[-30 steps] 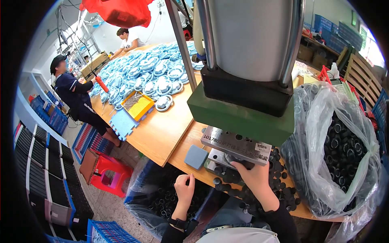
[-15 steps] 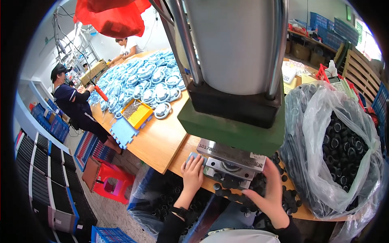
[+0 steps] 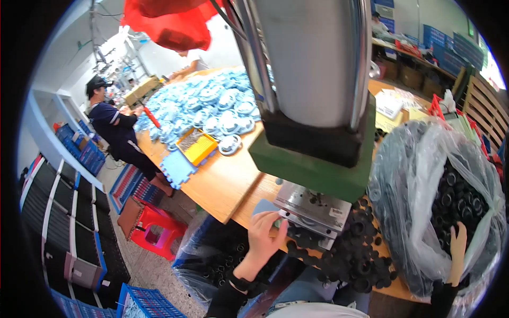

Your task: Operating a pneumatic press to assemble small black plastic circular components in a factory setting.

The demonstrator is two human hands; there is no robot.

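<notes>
Both hands are busy at the press. Her or his left hand (image 3: 265,233) rests with curled fingers on the front edge of the metal die block (image 3: 313,209), at about 9 o'clock from it, and seems to steady or place a small part there; what it pinches I cannot tell. At 3 o'clock the right hand (image 3: 457,246) reaches into the clear plastic bag (image 3: 403,175), fingers loosely open among the black rubber rings (image 3: 450,199), probably to take more. One loose pile of rings (image 3: 352,254) lies at 5 o'clock of the block, close for easy reach; they are too many to count. Above stands one green press frame (image 3: 318,167) with one grey cylinder (image 3: 313,58). Farther, at 11 o'clock, one yellow tray (image 3: 197,146) sits beside the heaped light-blue parts (image 3: 212,103) on the wooden table (image 3: 217,180), and two other persons work there.
</notes>
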